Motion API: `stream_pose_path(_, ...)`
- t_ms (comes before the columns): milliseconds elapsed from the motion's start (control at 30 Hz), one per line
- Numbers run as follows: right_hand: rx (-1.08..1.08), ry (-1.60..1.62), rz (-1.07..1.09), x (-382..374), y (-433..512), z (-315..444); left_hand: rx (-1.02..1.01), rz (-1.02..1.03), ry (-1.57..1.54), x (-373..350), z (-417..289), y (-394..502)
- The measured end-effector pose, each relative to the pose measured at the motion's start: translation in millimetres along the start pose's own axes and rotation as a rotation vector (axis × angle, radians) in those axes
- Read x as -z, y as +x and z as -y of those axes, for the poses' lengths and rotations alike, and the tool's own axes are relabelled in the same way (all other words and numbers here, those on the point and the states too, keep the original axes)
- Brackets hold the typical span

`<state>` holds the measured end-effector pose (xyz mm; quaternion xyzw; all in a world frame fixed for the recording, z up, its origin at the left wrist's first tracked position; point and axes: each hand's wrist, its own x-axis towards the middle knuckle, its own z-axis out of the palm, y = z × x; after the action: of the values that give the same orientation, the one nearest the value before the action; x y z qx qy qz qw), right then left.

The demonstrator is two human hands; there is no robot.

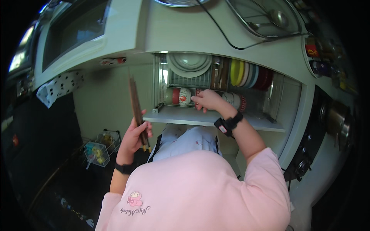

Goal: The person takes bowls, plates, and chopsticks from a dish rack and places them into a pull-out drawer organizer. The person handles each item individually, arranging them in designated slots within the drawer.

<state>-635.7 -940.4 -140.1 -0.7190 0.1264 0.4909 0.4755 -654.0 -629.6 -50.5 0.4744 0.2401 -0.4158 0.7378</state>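
Observation:
My left hand (pixel 135 133) is closed around a bundle of brown wooden chopsticks (pixel 134 101), held nearly upright in the picture left of the open drawer. My right hand (pixel 208 100) reaches over the front row of bowls in the pull-out drawer basket (pixel 189 79), fingers bent. Partly hidden behind it is a red-patterned bowl (pixel 198 91); whether the fingers grip it is unclear. Just left of those fingers, a white bowl with a red flower (pixel 184 96) stands on its side. More white bowls (pixel 231 98) line the row on the right, partly covered by my wrist.
White plates (pixel 189 65) and several coloured dishes (pixel 244 72) stand at the drawer's back, with a utensil compartment (pixel 219 72) between them. The drawer front (pixel 185 116) juts out before my legs. A ladle (pixel 278 18) lies on the counter; a gas hob (pixel 306 144) is at right.

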Motion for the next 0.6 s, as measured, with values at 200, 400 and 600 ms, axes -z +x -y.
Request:
stream_pose_path(200, 0.548, 0.480, 0.064, -64.2, -32.5, 64.6, -0.064, 0.219, -0.153, -34.7, 0.6, 5.4)
stream_pose_path(400, 0.549, 0.688, 0.345, -73.3, -38.5, 102.8, 0.031, 0.376, -0.125, -31.2, -1.2, 3.1)
stream_pose_path(600, 0.421, 0.818, 0.307, -71.8, -39.5, 103.3, 0.136, 0.513, 0.172, -36.5, -6.4, -5.9)
